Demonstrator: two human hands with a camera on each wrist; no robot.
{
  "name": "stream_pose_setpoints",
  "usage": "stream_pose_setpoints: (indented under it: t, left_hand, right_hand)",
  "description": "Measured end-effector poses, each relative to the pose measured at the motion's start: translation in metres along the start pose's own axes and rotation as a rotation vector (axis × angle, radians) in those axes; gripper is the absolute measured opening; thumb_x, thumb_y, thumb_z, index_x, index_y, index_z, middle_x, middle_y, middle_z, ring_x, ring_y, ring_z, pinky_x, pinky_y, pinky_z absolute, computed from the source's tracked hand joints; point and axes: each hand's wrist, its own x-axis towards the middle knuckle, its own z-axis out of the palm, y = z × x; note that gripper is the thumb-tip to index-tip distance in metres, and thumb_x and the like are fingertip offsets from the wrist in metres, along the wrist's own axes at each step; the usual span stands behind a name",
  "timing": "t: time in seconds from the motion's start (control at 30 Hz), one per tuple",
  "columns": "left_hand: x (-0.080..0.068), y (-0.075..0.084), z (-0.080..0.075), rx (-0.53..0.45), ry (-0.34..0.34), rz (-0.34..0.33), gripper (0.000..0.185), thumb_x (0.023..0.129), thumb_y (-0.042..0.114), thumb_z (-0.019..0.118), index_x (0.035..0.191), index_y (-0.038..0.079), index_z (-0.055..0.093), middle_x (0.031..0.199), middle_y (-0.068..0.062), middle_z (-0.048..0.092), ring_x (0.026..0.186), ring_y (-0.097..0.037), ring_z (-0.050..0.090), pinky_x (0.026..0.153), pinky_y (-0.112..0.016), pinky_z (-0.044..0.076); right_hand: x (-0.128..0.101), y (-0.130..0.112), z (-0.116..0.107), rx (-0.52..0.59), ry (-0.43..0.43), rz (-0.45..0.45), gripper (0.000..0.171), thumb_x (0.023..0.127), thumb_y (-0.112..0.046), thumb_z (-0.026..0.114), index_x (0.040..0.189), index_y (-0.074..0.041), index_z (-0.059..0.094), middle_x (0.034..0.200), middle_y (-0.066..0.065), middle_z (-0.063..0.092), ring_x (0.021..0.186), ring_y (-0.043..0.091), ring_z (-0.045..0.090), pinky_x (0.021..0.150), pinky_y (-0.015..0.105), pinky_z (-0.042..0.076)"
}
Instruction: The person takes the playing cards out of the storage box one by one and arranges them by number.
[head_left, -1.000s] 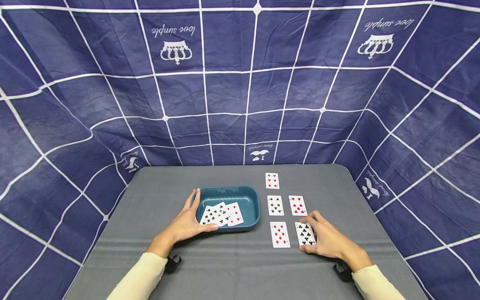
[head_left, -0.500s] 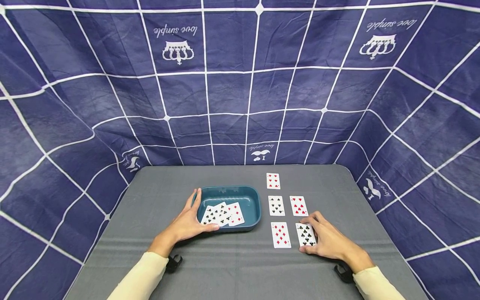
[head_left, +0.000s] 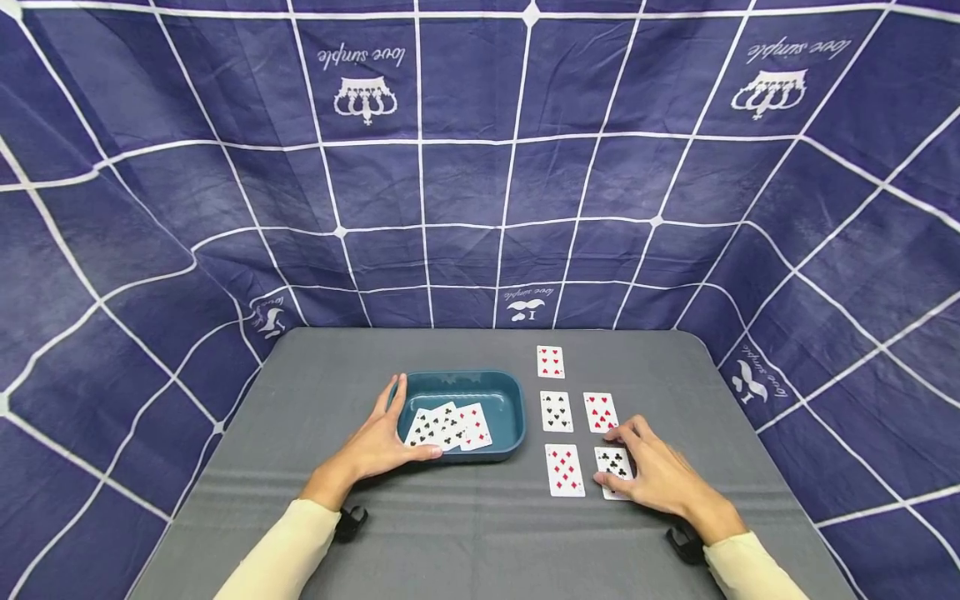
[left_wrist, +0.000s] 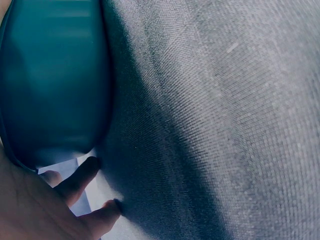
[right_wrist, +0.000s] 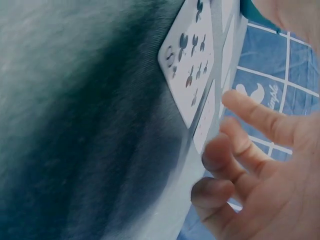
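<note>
In the head view, my left hand point(head_left: 371, 446) grips the left end of a teal tray point(head_left: 512, 396), thumb on the front rim and fingers round the far left corner. The left wrist view shows the tray's side point(left_wrist: 57, 80) close to the palm. Several overlapping playing cards point(head_left: 452, 427) lie in the tray. My right hand point(head_left: 663, 477) hovers with fingers apart over a clubs playing card point(head_left: 612, 461), its thumb covering part of that card. In the right wrist view, the visible fingers point(right_wrist: 257, 117) are clear of the clubs card point(right_wrist: 190, 65); the thumb's contact is hidden.
Beside the clubs card lies a diamonds card point(head_left: 564, 471). Behind them are a hearts card point(head_left: 600, 412) and a spades card point(head_left: 556, 412), with another hearts card point(head_left: 551, 362) farther back. Blue gridded cloth point(head_left: 465, 183) walls the grey table point(head_left: 457, 533).
My right hand's fingertips have shifted slightly away from the clubs card's far edge and spread, and the thumb has come over the card. My left hand stays on the tray.
</note>
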Motion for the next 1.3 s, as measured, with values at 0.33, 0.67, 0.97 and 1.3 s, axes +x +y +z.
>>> stream_pose_setpoints:
  t: [0.33, 0.67, 0.97, 1.3]
  left_hand:
    - [-0.002, 0.0, 0.0, 0.007, 0.034, 0.039, 0.157, 0.081, 0.086, 0.092, 0.19, 0.024, -0.004, 0.199, -0.015, 0.003, 0.163, -0.057, 0.052, 0.113, -0.072, 0.057]
    - [-0.004, 0.004, -0.002, -0.026, 0.003, 0.004, 0.16, 0.078, 0.084, 0.095, 0.19, 0.023, -0.003, 0.199, -0.013, 0.001, 0.168, -0.055, 0.046, 0.12, -0.073, 0.053]
    - [-0.006, 0.004, -0.001, -0.014, -0.002, -0.019, 0.16, 0.079, 0.084, 0.095, 0.189, 0.028, -0.007, 0.199, -0.01, 0.0, 0.168, -0.053, 0.048, 0.115, -0.072, 0.056]
    - [-0.003, 0.003, 0.001, -0.006, -0.001, -0.025, 0.159, 0.08, 0.083, 0.095, 0.189, 0.027, -0.006, 0.199, -0.01, 0.0, 0.167, -0.054, 0.049, 0.117, -0.075, 0.054]
  right_hand:
    - [0.02, -0.016, -0.002, -0.009, 0.091, -0.039, 0.044, 0.097, -0.049, 0.094, 0.127, -0.022, 0.076, 0.121, 0.0, 0.063, 0.085, 0.015, 0.07, 0.068, 0.04, 0.055]
    - [0.058, -0.057, -0.011, -0.042, 0.106, -0.175, 0.044, 0.1, -0.042, 0.094, 0.134, -0.023, 0.075, 0.125, -0.001, 0.066, 0.092, 0.022, 0.078, 0.072, 0.042, 0.06]
    - [0.103, -0.108, -0.019, -0.053, 0.044, -0.397, 0.051, 0.101, -0.041, 0.093, 0.146, -0.024, 0.076, 0.131, -0.002, 0.069, 0.104, 0.021, 0.078, 0.084, 0.045, 0.066]
    - [0.158, -0.16, -0.012, -0.117, -0.176, -0.585, 0.055, 0.106, -0.039, 0.088, 0.157, -0.027, 0.072, 0.142, 0.002, 0.069, 0.126, 0.022, 0.072, 0.106, 0.048, 0.063]
